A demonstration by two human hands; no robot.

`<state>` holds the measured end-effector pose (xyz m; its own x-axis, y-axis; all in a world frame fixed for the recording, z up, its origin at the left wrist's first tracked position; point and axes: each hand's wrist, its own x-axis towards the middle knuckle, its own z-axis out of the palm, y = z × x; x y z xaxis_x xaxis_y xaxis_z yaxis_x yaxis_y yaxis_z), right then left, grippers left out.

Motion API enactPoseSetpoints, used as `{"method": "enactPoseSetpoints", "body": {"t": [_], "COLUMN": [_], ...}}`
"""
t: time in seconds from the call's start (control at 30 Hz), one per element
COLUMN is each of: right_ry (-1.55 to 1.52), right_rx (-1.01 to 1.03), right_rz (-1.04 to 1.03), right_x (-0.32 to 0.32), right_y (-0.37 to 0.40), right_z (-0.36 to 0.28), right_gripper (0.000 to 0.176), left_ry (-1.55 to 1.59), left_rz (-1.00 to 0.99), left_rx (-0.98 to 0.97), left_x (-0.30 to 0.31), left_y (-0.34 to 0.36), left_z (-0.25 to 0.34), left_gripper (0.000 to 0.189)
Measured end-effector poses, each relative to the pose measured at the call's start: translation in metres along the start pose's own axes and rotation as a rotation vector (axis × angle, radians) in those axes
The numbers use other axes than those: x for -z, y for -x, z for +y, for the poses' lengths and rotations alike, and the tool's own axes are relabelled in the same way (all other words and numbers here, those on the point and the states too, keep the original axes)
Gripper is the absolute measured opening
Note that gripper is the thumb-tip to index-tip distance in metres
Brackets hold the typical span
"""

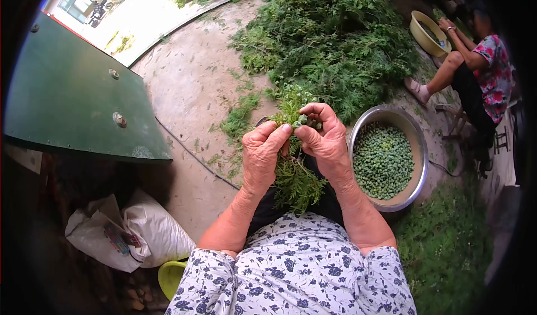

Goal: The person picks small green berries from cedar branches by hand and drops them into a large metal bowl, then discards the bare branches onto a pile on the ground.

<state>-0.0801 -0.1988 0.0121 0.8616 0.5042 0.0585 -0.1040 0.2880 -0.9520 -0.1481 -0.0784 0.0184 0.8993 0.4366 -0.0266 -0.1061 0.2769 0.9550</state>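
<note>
- Head view, at far left: a dark green flat panel with round metal fittings point(72, 91) stands tilted above the ground.
- Below it lie stuffed white sacks point(156, 231), and just beside them is a yellow-green basin point(169, 278), which shows only partly.
- A thin dark cable point(190, 153) runs over the beige ground toward the person.
- The left hand point(262, 158) has its thumb and forefinger pressed together, pinching a green feathery sprig of conifer point(298, 183).
- This sprig is in front of the person's body, between the two hands; its lower part hangs over the dark-clothed lap.
- The right hand point(327, 147) meets the sprig from the other side, with fingers curled and thumb bent, around a few small green cones point(305, 119) (how many, I cannot tell).
- Behind the hands is a large heap of green conifer branches point(335, 35).
- Beside the right forearm stands a round silver metal basin point(420, 172), holding many small green cones.
- At far right, a seated person in a pink floral top point(495, 80) has the hands raised near a pale yellow round basin point(433, 48).
</note>
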Motion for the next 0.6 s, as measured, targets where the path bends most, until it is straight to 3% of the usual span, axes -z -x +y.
{"method": "enactPoseSetpoints", "body": {"t": [0.03, 0.07, 0.2, 0.3, 0.37, 0.47, 0.6], "right_ry": [0.339, 0.476, 0.518, 0.386, -0.541, -0.495, -0.358], "right_rx": [0.19, 0.358, 0.283, 0.15, -0.206, -0.102, -0.014], "right_rz": [0.053, 0.133, 0.067, 0.104, 0.034, 0.272, 0.549], "right_x": [-0.005, -0.011, -0.01, -0.006, 0.008, 0.042, 0.118], "right_y": [-0.001, -0.001, 0.002, -0.001, -0.007, -0.01, 0.008], "right_z": [0.0, -0.002, -0.005, -0.002, -0.005, -0.015, -0.007], "right_gripper": [0.029, 0.029, 0.028, 0.023, 0.019, 0.019, 0.014], "left_ry": [-0.014, -0.014, -0.095, -0.006, 0.079, 0.223, 0.285], "left_rz": [0.009, 0.01, 0.016, -0.026, -0.056, 0.109, 0.199], "left_rx": [-0.007, -0.008, -0.013, 0.034, 0.068, 0.137, 0.119], "left_x": [0.0, 0.0, 0.001, -0.002, -0.001, 0.013, 0.026], "left_y": [0.0, 0.0, 0.001, 0.002, 0.002, 0.002, 0.008], "left_z": [0.0, -0.001, -0.002, 0.0, 0.001, 0.002, 0.004], "left_gripper": [0.026, 0.026, 0.025, 0.022, 0.019, 0.01, 0.011]}}
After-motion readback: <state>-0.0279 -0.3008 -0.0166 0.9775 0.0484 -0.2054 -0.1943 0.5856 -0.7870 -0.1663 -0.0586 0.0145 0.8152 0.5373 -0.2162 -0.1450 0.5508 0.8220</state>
